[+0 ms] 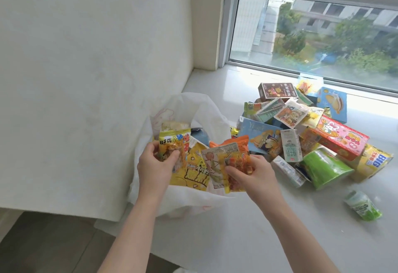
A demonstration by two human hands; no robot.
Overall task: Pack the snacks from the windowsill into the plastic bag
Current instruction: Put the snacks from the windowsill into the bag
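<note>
White windowsill point(247, 229) under window point(312, 36), snacks point(312, 132) piled, plastic bag point(193, 109) beside wall point(86, 79)

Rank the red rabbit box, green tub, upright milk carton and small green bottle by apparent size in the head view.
1. red rabbit box and green tub: near alike, unranked.
2. small green bottle, nearest the camera.
3. upright milk carton.

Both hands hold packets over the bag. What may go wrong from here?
The plastic bag lies near the edge of the windowsill and neither hand holds it, so it may slump or slide off as it fills. The right hand pinches several packets in one grip; one may slip beside the bag. The loose pile may topple when picked from.
</note>
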